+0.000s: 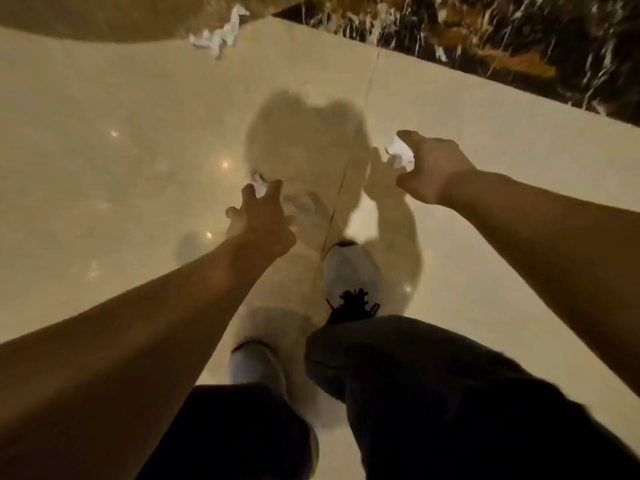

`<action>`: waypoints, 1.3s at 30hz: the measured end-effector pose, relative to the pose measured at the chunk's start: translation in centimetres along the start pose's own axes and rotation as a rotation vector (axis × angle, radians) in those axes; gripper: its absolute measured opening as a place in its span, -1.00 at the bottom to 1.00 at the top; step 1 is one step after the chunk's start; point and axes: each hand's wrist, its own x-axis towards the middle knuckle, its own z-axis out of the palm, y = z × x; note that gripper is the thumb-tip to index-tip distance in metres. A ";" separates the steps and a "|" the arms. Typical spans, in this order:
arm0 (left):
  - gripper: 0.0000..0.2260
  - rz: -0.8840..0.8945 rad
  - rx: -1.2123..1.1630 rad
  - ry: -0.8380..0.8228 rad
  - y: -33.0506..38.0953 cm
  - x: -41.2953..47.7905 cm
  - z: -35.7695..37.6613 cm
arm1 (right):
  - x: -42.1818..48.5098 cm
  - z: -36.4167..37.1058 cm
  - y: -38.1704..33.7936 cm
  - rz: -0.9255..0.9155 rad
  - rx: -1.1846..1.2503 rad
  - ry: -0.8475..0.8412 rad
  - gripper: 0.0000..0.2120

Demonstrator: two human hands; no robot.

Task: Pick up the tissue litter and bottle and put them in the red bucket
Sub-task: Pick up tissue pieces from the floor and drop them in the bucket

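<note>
Item 1. Floor (pixel 104 109): pale polished tile carrying everything in view, with ceiling-light reflections toward its left side and a dark veined marble band along its far right edge.

Item 2. Left hand (pixel 258 220): reached forward over the middle of the floor, fingers (pixel 273 188) curled loosely around a small white tissue scrap (pixel 257 183). The scrap showed just past the fingertips; the hold appeared light, a partial pinch, and whether the scrap was clear of the tile could not be told.

Item 3. Tissue litter (pixel 221 32): a crumpled white cluster lying at the far edge of the floor, where the pale tile met a darker brown surface; well apart from both hands, untouched.

Item 4. Shoes (pixel 349 268): light-coloured pair with dark laces, near edge of the floor, below dark trousers.

Item 5. Right hand (pixel 433 168): extended toward the marble band, thumb and fingers closed around a white tissue wad (pixel 401 152), which protruded on the hand's left side.

Items not in view: bottle; red bucket.

Handling note, as judgement: the step in hand looked like gathering loose tissue. It would be done well by closing each hand fully so no scrap dropped in transit, collecting the far cluster in one scoop, and compressing the paper before carrying it to the bucket.
</note>
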 end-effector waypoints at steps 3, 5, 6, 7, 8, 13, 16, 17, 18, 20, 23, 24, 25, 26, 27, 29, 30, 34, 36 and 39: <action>-0.11 0.065 0.055 -0.001 -2.9 5.2 5.0 | 6.7 4.4 1.3 -0.050 -0.091 -0.053 -0.25; -0.24 0.188 0.151 0.121 -4.3 7.3 7.7 | 9.4 7.0 1.7 -0.068 -0.175 -0.070 -0.27; -0.35 0.254 0.197 0.235 -4.8 8.1 8.6 | 10.3 8.1 1.9 -0.054 -0.186 -0.008 -0.33; -0.47 0.332 0.238 0.333 -5.1 9.3 9.0 | 11.4 9.2 2.4 -0.038 -0.179 0.103 -0.40; -0.57 0.394 0.280 0.387 -5.0 10.0 9.2 | 11.9 10.0 2.7 -0.006 -0.114 0.197 -0.51; -0.84 0.370 0.061 0.129 -2.5 10.4 6.4 | 10.0 8.9 1.5 -0.050 0.207 0.165 -0.80; -0.84 0.271 -0.113 0.155 1.0 5.7 1.7 | 5.7 3.6 -1.0 -0.026 0.525 0.007 -0.83; -0.81 0.268 -0.123 0.175 1.8 3.9 0.5 | 4.0 1.6 -1.6 0.047 0.726 -0.095 -0.82; -0.79 0.264 -0.145 0.192 3.3 -1.4 -4.3 | -1.1 -3.7 -2.8 0.130 0.935 -0.182 -0.79; -0.77 0.257 -0.175 0.196 4.0 -4.2 -6.3 | -3.8 -5.6 -4.3 0.240 1.093 -0.267 -0.76; -0.83 0.309 -0.135 0.247 6.6 -13.7 -14.8 | -14.1 -13.7 -6.9 0.253 1.189 -0.134 -0.82; -0.83 0.313 -0.127 0.257 7.3 -19.2 -18.6 | -19.3 -17.2 -8.2 0.251 1.259 -0.100 -0.83; -0.83 0.324 -0.125 0.267 8.1 -23.6 -21.9 | -23.7 -20.2 -9.4 0.251 1.319 -0.077 -0.83; -0.81 0.350 -0.136 0.276 8.8 -27.5 -24.7 | -27.7 -22.8 -10.2 0.252 1.382 -0.078 -0.81; -0.80 0.357 -0.149 0.283 9.7 -32.5 -27.9 | -32.7 -25.9 -11.0 0.249 1.439 -0.081 -0.77; -0.81 0.426 -0.140 0.261 10.9 -42.3 -33.0 | -42.9 -30.8 -12.4 0.215 1.554 -0.080 -0.68; -0.78 0.446 -0.153 0.265 11.3 -44.3 -33.9 | -44.8 -31.6 -12.9 0.192 1.595 -0.099 -0.64; -0.56 0.488 -0.242 0.283 12.6 -56.7 -38.4 | -57.4 -35.6 -14.2 0.134 1.771 -0.062 -0.58; -0.50 0.511 -0.303 0.236 13.4 -61.2 -39.5 | -62.0 -36.5 -14.1 0.104 1.858 -0.003 -0.57; -0.65 0.460 -0.637 -0.026 15.2 -65.7 -39.1 | -67.3 -36.2 -12.8 0.060 2.017 0.120 -0.61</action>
